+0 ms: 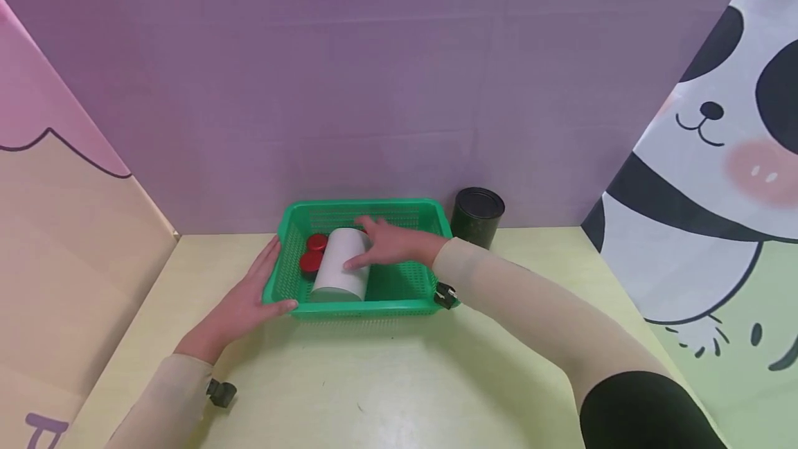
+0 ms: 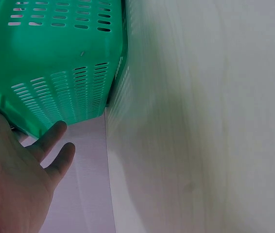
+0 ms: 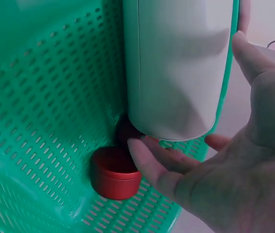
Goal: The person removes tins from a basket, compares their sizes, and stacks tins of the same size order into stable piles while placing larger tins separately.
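A green plastic basket (image 1: 374, 308) sits on the table near the back wall. Inside it a white cylinder (image 1: 339, 262) lies on its side. Left of the cylinder are two small red round tins, the nearer red tin (image 1: 309, 262) partly covered by it. My right hand (image 1: 393, 242) reaches into the basket with spread fingers around the cylinder's far end, its thumb against the side. In the right wrist view, a fingertip (image 3: 137, 148) comes close to a red tin (image 3: 115, 174). My left hand (image 1: 249, 303) touches the basket's left side, fingers extended and thumb at the front corner.
A dark can (image 1: 476, 217) with a black lid stands behind the right forearm, beside the basket's right end. A purple wall (image 1: 386, 89) rises close behind the basket. Printed panels border both sides, one with a panda (image 1: 704, 192). Pale tabletop (image 1: 399, 380) extends in front.
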The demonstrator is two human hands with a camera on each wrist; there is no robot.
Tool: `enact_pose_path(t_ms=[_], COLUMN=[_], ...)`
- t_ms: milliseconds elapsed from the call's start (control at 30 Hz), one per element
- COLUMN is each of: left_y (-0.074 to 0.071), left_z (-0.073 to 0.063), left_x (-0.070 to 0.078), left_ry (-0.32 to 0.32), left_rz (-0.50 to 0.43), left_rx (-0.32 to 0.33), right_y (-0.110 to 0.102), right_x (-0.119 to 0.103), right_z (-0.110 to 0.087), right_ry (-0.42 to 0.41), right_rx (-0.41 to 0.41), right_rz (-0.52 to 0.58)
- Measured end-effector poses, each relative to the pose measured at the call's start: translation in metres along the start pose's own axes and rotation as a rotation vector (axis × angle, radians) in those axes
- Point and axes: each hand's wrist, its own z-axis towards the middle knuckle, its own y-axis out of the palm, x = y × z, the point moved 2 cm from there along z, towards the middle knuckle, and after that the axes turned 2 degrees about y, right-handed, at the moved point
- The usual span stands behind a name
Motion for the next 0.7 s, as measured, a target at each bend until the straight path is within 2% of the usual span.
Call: enact_pose_path(t_ms=[100,300,700], left_y=[0.000,0.003,0.001], left_z=[0.000,-0.001,-0.003], left_x=[-0.001,-0.003,-0.003], left_ry=[0.002,-0.003,-0.003], left_rz=[-0.003,-0.020,-0.021], left_rx=[0.001,-0.001,-0.004], right_y=[-0.001,0.002,0.009], right_x=[0.001,0.005,-0.001], right_z=[0.005,0.017,0.023], right_ry=[0.011,0.004,-0.022], right_rx=[-0.044,-0.078,-0.101], right_rz=[-0.014,-0.036,0.039])
